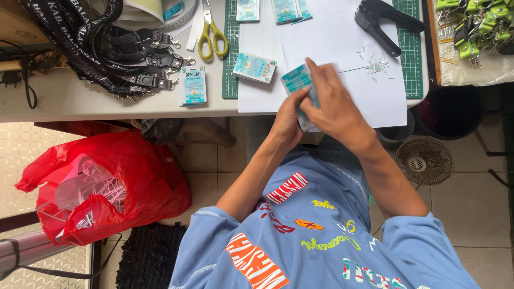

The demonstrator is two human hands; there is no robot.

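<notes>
Both hands meet at centre frame over the table edge. Right hand lies on top, fingers closed down over a stack of teal cards; left hand cups the stack from below, thumb pinched to its edge, likely squaring the cards. White paper beneath catches punch chips. Loose card pack upper centre, yellow scissors beside it, black hole punch upper right, black lanyards upper left.
</notes>
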